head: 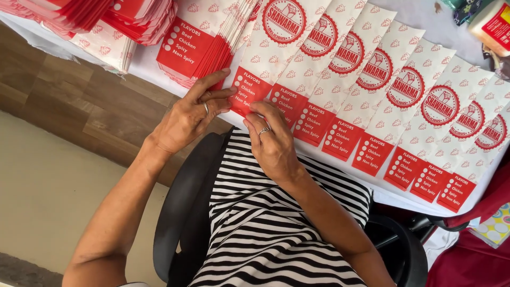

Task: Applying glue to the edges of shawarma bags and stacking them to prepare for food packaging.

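- The paper bag (254,79) under both hands is flat, thin and long, white with small red motifs, a round red emblem and a red flap at its near end.
- It lies at upper centre of the frame, leftmost in an overlapping row of like bags (404,106) fanned across the white surface (409,13).
- The left hand (188,117) pinches the flap's edge with fingers extended.
- The right hand (271,141) presses its fingertips on the flap.
- A fanned stack (199,50) lies upper left.
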